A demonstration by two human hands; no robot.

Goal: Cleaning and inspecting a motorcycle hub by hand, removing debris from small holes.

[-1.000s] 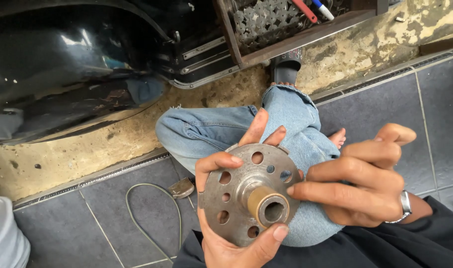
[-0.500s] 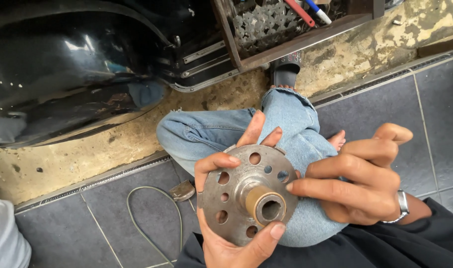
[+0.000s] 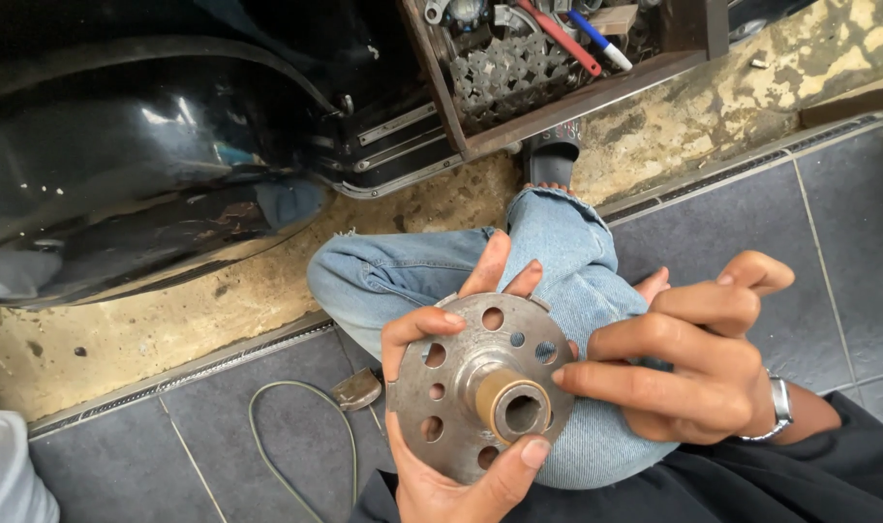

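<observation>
My left hand (image 3: 441, 484) grips a round grey metal disc (image 3: 461, 373) with several holes around its face and a brass-coloured hollow hub (image 3: 512, 407) at its centre. The thumb lies on the lower rim and the fingers wrap the upper left edge and back. My right hand (image 3: 698, 373), with a ring on one finger, comes from the right; its fingertips touch the disc's right edge beside the hub. The disc is held over my bent knee in blue jeans (image 3: 567, 281).
A glossy black vehicle body (image 3: 141, 155) fills the upper left. A brown wooden tray (image 3: 558, 58) with tools and a chain sits at the top. A grey cable loop (image 3: 296, 436) lies on the grey tiles, and a dark sandal (image 3: 550, 145) is by the tray.
The disc and both hands stay in nearly the same place; the right hand's fingers have shifted slightly along the disc's right edge.
</observation>
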